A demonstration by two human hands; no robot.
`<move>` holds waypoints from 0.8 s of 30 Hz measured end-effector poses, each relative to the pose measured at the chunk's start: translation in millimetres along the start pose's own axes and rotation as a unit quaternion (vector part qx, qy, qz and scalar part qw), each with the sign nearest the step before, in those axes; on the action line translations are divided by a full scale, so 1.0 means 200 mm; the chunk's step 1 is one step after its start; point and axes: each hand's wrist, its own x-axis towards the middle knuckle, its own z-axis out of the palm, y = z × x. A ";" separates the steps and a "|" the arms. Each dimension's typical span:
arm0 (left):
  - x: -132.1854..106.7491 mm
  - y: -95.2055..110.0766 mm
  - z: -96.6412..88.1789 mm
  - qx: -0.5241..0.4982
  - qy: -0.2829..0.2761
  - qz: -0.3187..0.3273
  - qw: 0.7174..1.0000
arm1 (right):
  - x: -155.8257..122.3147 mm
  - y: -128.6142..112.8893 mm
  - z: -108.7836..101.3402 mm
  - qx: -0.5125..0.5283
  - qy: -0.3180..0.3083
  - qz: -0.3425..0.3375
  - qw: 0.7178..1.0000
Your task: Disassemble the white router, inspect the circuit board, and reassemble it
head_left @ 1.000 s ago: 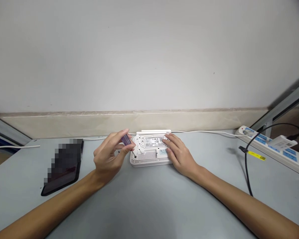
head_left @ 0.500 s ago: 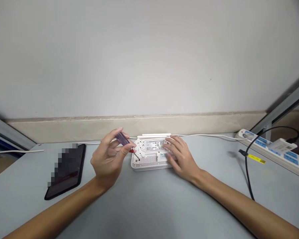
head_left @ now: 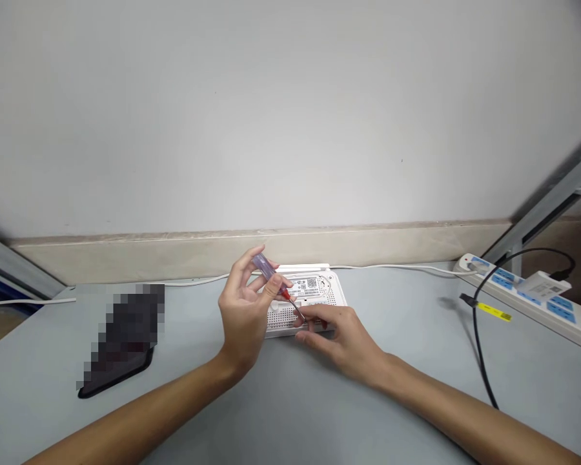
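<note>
My left hand (head_left: 249, 303) is closed round a screwdriver (head_left: 267, 266) with a clear purple handle and a red collar, held tilted. Its thin metal shaft slants down to the right, its tip close to the fingers of my right hand (head_left: 336, 329). Those fingers are curled in at the tip, over the front right part of a white router (head_left: 281, 318). Whether anything small sits between them I cannot make out. The router lies label side up, with vent holes and a printed label (head_left: 312, 283) showing. Its front right corner is hidden by my right hand.
A dark phone-like device (head_left: 119, 381), partly pixelated, lies at the left. A white power strip (head_left: 523, 300) with blue sockets and a plugged-in adapter (head_left: 545, 285) runs along the right. A black cable (head_left: 479, 349) with a yellow tag hangs there. Behind the router stands the wall (head_left: 290, 129).
My left hand has moved right with the screwdriver, its tip leaving the router's left corner for the right side. My right hand has drawn back from lying spread on the router and curled its fingers.
</note>
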 end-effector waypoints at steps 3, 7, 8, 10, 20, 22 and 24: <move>-0.04 0.00 0.01 -0.011 -0.011 -0.009 1.000 | 0.00 -0.01 0.01 0.015 0.011 0.019 1.000; -0.05 0.01 0.01 -0.015 -0.009 -0.012 1.000 | -0.01 0.00 0.01 0.053 0.031 0.046 0.997; -0.05 0.01 0.01 -0.013 -0.007 -0.007 1.000 | -0.01 0.00 0.01 0.064 0.039 0.052 0.996; -0.03 0.01 0.00 -0.002 0.001 0.014 1.000 | -0.01 0.00 -0.01 0.081 0.060 0.060 0.993; 0.16 -0.05 -0.10 0.053 0.054 0.112 0.991 | 0.11 0.12 -0.28 -0.115 0.117 0.129 0.978; 0.19 -0.08 -0.12 0.058 0.060 0.128 0.988 | 0.12 0.17 -0.33 -0.167 0.106 0.140 0.970; 0.22 -0.10 -0.14 0.064 0.065 0.137 0.986 | 0.12 0.21 -0.36 -0.216 0.080 0.149 0.962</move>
